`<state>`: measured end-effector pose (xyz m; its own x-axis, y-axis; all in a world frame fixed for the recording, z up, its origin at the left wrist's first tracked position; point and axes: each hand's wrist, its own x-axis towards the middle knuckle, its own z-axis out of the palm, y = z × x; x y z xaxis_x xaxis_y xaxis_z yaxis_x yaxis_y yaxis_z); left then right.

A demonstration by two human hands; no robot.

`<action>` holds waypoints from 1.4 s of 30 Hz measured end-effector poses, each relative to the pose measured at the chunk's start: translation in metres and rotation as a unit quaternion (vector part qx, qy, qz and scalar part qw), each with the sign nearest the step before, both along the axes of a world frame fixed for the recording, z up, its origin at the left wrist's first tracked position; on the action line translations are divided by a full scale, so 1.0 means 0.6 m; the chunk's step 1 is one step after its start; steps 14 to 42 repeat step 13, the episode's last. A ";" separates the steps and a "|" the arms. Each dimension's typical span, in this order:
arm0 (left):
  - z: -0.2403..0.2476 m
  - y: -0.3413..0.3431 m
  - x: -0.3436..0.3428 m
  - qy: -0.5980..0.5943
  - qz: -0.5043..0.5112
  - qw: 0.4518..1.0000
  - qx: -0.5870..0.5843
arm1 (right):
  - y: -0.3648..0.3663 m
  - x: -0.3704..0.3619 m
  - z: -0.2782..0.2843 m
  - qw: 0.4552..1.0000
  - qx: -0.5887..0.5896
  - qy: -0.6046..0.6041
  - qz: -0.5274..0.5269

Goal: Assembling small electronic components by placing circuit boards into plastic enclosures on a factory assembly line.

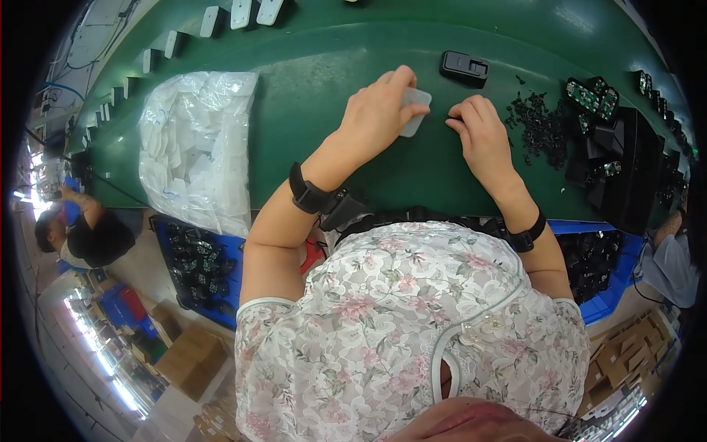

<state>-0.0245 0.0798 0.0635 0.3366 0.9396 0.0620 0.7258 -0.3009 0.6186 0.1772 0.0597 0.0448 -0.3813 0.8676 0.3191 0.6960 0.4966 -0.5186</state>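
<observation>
My left hand (378, 110) grips a pale, translucent plastic cover (417, 109) by its edge, thumb on one side and fingers on the other, above the green table. To its right, my right hand (482, 135) is closed in a pinch. Whatever its fingertips hold, if anything, is too small to make out. Beyond both hands lies a black plastic housing (465, 69) with a recess in it. Many small black parts (537, 129) are scattered in a pile just right of my right hand.
A clear plastic bag of white covers (195, 151) lies on the left of the green table (309, 81). Green circuit boards (593, 99) and a black box (635, 166) are at the right. Blue bins (230, 283) stand below the table edge. A person (92, 228) sits at far left.
</observation>
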 end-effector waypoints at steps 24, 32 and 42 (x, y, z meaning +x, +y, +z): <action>0.010 -0.002 0.009 -0.137 0.005 0.987 0.078 | 0.012 0.011 0.013 0.854 -0.300 0.424 -0.035; 0.010 -0.002 0.009 -0.137 0.005 0.987 0.078 | 0.012 0.011 0.013 0.854 -0.300 0.424 -0.035; 0.010 -0.002 0.009 -0.137 0.005 0.987 0.078 | 0.012 0.011 0.013 0.854 -0.300 0.424 -0.035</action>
